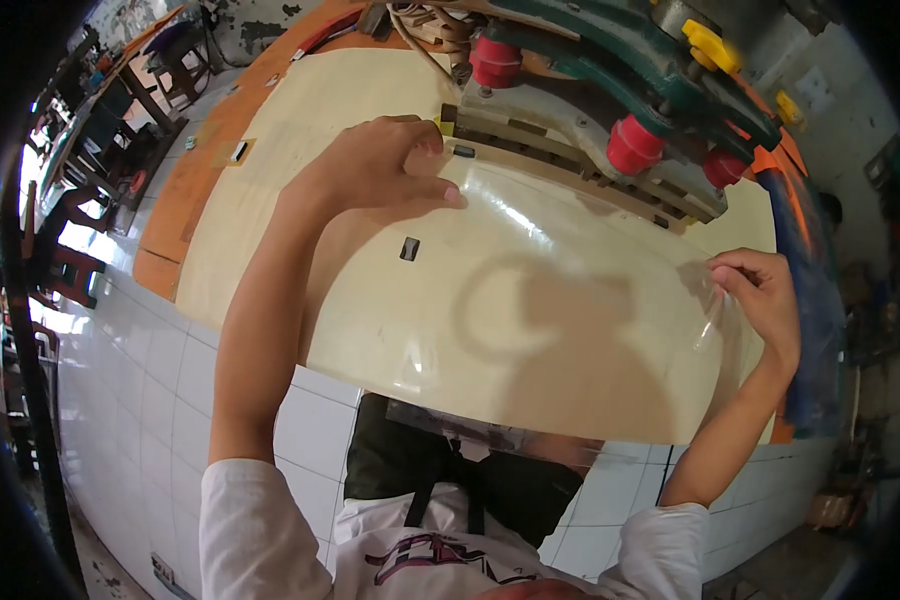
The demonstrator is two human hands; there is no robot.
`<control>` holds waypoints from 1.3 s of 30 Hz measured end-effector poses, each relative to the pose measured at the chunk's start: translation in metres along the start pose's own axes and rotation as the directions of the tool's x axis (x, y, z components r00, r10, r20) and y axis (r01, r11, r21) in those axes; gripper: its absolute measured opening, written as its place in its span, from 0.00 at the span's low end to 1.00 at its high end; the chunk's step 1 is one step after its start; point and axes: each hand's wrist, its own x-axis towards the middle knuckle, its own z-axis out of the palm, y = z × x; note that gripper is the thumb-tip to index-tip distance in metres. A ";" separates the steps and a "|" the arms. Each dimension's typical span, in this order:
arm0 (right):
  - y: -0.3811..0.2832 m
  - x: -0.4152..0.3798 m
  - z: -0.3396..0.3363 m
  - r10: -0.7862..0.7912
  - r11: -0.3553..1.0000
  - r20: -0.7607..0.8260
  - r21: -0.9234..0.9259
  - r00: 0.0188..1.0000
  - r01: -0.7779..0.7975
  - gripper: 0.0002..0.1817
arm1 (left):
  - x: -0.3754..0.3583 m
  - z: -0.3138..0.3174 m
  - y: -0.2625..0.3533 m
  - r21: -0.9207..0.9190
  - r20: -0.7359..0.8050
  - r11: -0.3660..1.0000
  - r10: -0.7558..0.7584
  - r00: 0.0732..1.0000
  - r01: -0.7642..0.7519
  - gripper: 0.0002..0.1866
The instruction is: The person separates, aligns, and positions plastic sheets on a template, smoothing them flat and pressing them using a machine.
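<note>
A clear plastic sheet [570, 240] lies over the pale yellow board on the table, catching bright reflections. My left hand [385, 165] is over the board beside the left end of the machine's long bar, thumb and fingers apart, with the thumb on or just above the sheet. On the right, my right hand [758, 280] pinches the edge of the clear sheet, which creases below the fingers. A small black piece [410, 249] sits on the board below my left hand, and another dark piece [463, 152] lies near the bar.
A green machine [570, 70] with red knobs [635, 146] and a yellow knob [711, 46] stands over the board's far side. A small white-and-black item [238, 151] lies at the left. Blue plastic material [815, 300] hangs at the right. Stools stand at the far left.
</note>
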 end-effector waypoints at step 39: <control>-0.009 -0.013 0.004 -0.271 0.775 -0.177 0.543 0.946 0.323 0.22 | -0.024 -0.032 0.011 -0.852 -0.296 0.412 0.128 0.946 -0.322 0.13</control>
